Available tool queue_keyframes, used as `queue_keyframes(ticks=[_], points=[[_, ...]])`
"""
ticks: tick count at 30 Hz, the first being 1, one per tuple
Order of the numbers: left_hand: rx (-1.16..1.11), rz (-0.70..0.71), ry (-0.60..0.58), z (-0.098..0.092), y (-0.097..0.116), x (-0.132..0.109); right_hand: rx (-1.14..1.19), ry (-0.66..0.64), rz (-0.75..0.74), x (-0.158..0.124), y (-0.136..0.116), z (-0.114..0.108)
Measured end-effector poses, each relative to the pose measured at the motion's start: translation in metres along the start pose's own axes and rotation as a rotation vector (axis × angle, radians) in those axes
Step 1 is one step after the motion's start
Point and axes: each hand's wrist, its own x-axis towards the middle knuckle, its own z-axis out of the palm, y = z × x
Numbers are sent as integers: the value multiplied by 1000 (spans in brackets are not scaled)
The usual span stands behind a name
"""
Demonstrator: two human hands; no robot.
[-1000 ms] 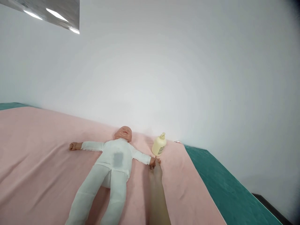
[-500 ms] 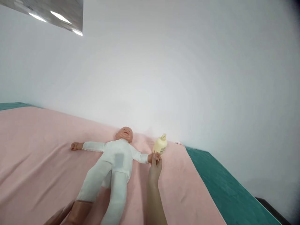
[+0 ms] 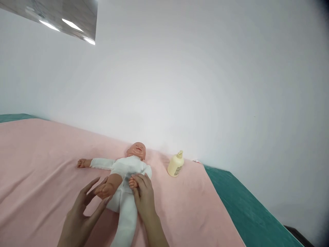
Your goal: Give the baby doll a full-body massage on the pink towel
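A baby doll in a white suit lies on its back, head toward the wall. My left hand curves around the doll's bare foot, fingers behind it and thumb against its near side. That leg is folded up over the doll's belly. My right hand is closed on the doll's small hand, bringing that arm across the front of the body. The other doll arm stretches out to the left. The doll's second leg lies straight toward me.
A pale yellow pump bottle stands right of the doll, near the wall. Pink cloth covers the surface, with green padding showing at the right. A shiny panel hangs on the wall at upper left.
My right hand has drawn the doll's arm from out beside the bottle inward onto its belly. The opposite leg has been folded up, and my left hand now shows clearly at its foot.
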Motion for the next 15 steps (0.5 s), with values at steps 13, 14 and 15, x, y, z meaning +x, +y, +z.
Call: queue_keyframes(ticks=[13,14,15], points=[[66,73,59,-11,-10,-12,151,90,139,-1,5,-2],[81,92,97,-12,-10,-18,205,126,175,0,5,-4],[99,111,146,-13,-11,-24,256,168,217,1,5,-5]])
